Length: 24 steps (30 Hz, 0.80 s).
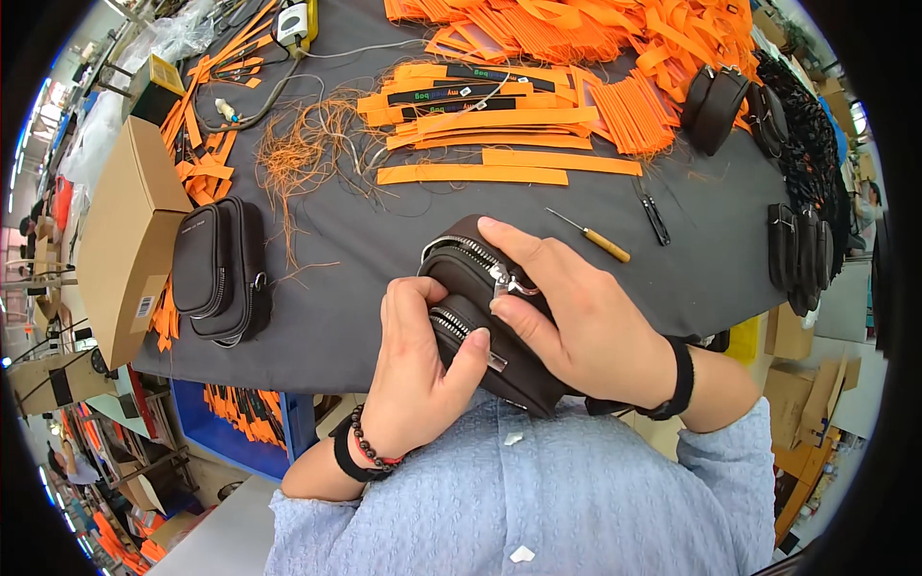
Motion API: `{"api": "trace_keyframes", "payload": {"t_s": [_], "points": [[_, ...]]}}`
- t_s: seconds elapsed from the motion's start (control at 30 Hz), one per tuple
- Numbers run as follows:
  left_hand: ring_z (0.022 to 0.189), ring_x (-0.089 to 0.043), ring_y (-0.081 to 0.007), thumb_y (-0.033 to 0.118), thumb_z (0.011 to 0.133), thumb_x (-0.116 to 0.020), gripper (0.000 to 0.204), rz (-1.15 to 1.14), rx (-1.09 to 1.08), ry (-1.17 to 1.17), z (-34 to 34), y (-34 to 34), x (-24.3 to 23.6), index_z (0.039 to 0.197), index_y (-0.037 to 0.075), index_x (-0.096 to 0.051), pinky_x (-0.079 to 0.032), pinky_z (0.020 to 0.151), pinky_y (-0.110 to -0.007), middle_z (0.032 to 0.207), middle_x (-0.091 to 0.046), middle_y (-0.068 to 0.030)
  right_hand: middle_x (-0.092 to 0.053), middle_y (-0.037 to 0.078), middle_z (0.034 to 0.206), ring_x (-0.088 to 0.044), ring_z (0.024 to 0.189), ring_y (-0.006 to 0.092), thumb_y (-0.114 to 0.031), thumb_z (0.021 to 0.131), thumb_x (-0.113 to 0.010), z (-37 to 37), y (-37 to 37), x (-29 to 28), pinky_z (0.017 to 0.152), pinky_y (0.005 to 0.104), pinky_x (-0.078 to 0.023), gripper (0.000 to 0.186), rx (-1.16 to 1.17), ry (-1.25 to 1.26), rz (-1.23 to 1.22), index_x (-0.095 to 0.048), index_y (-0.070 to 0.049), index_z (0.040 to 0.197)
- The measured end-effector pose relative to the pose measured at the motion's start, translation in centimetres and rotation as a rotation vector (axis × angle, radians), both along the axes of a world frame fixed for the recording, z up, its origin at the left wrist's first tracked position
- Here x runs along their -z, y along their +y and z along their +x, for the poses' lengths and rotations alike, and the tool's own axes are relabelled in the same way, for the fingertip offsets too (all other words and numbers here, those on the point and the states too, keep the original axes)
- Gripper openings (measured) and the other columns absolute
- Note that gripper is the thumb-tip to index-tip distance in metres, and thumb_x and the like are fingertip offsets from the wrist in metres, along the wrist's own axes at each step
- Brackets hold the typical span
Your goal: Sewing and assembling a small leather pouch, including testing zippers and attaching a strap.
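A small dark brown bag (514, 370) with silver zips is tilted up at the table's near edge, held between both hands. My left hand (423, 360) is closed round its front pocket, the thumb by that pocket's zip and clear-covered puller. From the right, my right hand (586, 307) grips the bag's main body, fingers over the top edge and thumb close to the main zip's silver slider (509, 280). The bag's underside and far side are hidden. Beyond my right hand lie an awl (600, 240) with a wooden handle and black thread snips (653, 216).
Orange strips (471, 175) and loose orange threads (312, 139) cover the far table. Another dark bag (221, 269) stands at left beside a cardboard box (134, 240). More bags (715, 108) sit at right. A blue crate (298, 422) of strips is below the left edge.
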<state>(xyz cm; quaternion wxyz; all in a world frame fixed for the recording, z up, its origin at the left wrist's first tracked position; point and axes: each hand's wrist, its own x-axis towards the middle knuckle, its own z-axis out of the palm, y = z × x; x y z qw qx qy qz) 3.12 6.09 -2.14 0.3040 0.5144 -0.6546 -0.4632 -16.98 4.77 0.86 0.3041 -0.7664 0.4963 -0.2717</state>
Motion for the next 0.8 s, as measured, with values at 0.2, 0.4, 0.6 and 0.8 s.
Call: {"api": "trace_keyframes", "payload": {"t_s": [0.2, 0.4, 0.6, 0.8], "points": [[0.097, -0.048, -0.0299, 0.007, 0.086, -0.059, 0.033, 0.087, -0.059, 0.089, -1.0, -1.0, 1.6, 0.112, -0.005, -0.042, -0.042, 0.089, -0.038, 0.104, -0.045, -0.0179, -0.061, 0.022, 0.104, -0.062, 0.092, 0.0405, -0.012, 0.097, -0.059, -0.5, -1.5, 1.5, 0.079, 0.0449, -0.052, 0.047, 0.008, -0.136, 0.051, -0.044, -0.008, 0.142], [0.087, -0.051, -0.0171, 0.0, 0.087, -0.053, 0.025, 0.155, -0.096, 0.275, -1.0, -1.6, 3.7, 0.11, 0.0, -0.043, -0.044, 0.079, -0.029, 0.099, -0.047, -0.0098, -0.061, 0.024, 0.113, -0.062, 0.098, 0.0415, -0.009, 0.097, -0.056, -0.7, -1.9, 2.0, 0.085, 0.0432, -0.051, 0.046, 0.041, -0.172, 0.062, -0.044, -0.005, 0.141], [0.081, -0.052, -0.0198, -0.003, 0.082, -0.057, 0.018, -0.021, -0.141, 0.252, -0.2, -1.6, 3.5, 0.098, 0.001, -0.05, -0.046, 0.075, -0.03, 0.094, -0.049, -0.009, -0.058, 0.021, 0.128, -0.061, 0.112, 0.0356, -0.008, 0.097, -0.054, -0.2, -1.0, -0.2, 0.095, 0.0379, -0.048, 0.047, 0.05, -0.011, 0.244, -0.044, 0.0, 0.143], [0.085, -0.063, -0.0246, -0.01, 0.072, -0.066, 0.021, -0.598, 0.175, -0.123, 1.2, -3.4, -0.2, 0.092, -0.002, -0.066, -0.052, 0.076, -0.03, 0.093, -0.063, -0.0088, -0.061, 0.019, 0.112, -0.063, 0.092, 0.0326, -0.004, 0.094, -0.057, 0.2, -0.3, -0.7, 0.082, 0.0389, -0.051, 0.05, 0.033, 0.06, 0.212, -0.045, 0.0, 0.142]]}}
